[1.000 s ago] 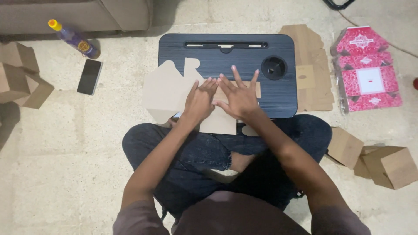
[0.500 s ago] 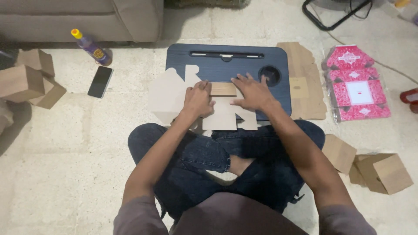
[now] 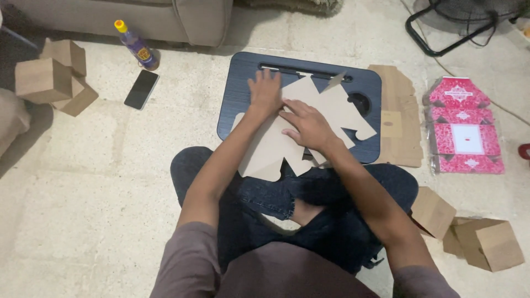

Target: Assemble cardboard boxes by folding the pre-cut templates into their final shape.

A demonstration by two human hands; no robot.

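A flat brown cardboard box blank (image 3: 331, 107) lies across a dark blue lap tray (image 3: 234, 105) on the floor in front of my crossed legs. My left hand (image 3: 265, 91) presses flat on the blank's upper left part, fingers spread. My right hand (image 3: 307, 124) lies palm down on the middle of the blank, just right of the left hand. Part of the blank hangs over the tray's near edge onto my jeans.
Flat brown blanks (image 3: 398, 116) and a pink printed blank stack (image 3: 464, 127) lie right of the tray. Folded brown boxes sit at the left (image 3: 52, 74) and lower right (image 3: 475, 234). A phone (image 3: 141, 89), a purple bottle (image 3: 135, 45), a sofa and a fan base are nearby.
The blank has been turned and shifted so it now lies diagonally across the tray. My left hand moved up toward the tray's far side; my right hand moved down to the blank's middle.
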